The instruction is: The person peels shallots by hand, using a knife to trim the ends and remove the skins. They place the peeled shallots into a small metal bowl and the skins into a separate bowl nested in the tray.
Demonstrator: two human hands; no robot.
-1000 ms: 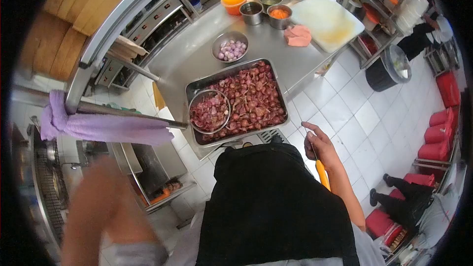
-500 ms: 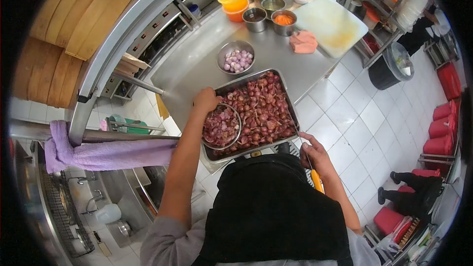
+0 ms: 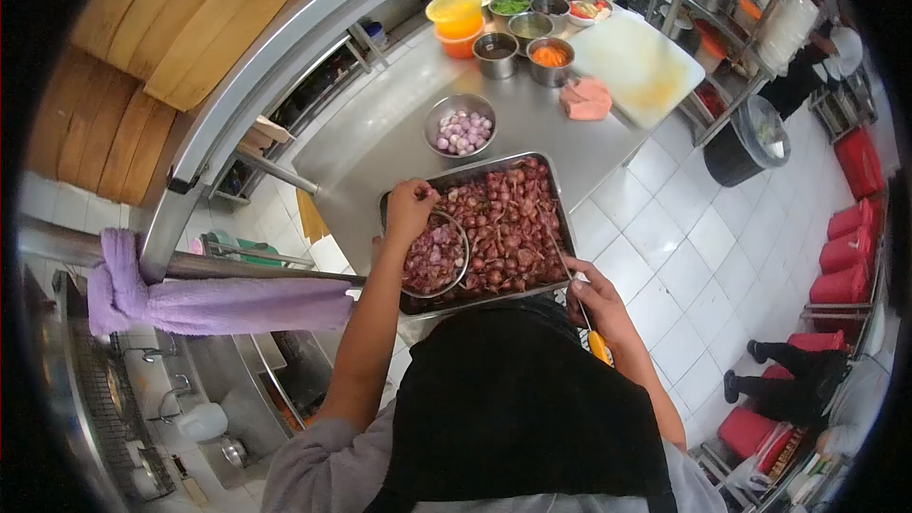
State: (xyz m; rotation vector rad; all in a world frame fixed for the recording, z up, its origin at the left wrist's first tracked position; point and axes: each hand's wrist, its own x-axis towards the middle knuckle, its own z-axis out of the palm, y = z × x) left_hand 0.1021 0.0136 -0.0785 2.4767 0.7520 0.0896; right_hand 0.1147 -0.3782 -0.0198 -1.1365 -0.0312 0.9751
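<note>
My right hand (image 3: pixel 608 309) is closed around a knife with a yellow handle (image 3: pixel 599 348). The knife's thin blade points up toward the right edge of a metal tray (image 3: pixel 567 228). Unpeeled red shallots (image 3: pixel 513 218) fill that tray. Inside its left part sits a round bowl (image 3: pixel 465 261) holding shallot skins (image 3: pixel 435 261). My left hand (image 3: pixel 410 211) is over the tray's left side, just above the bowl, with its fingers curled together; what they hold is hidden. Behind the tray stands a metal bowl (image 3: pixel 432 125) of peeled shallots (image 3: pixel 465 132).
Several small metal containers, among them one with orange pieces (image 3: pixel 549 56), stand at the table's far end beside yellow and orange tubs (image 3: pixel 456 24). A white cutting board (image 3: pixel 646 71) and a pink cloth (image 3: pixel 585 100) lie rightward. A purple towel (image 3: pixel 237 306) hangs on a rail at left.
My left hand has shifted from the tray's left rim inward over the shallots, its fingers now curled. My right hand keeps its hold on the knife. The camera view has tilted slightly.
</note>
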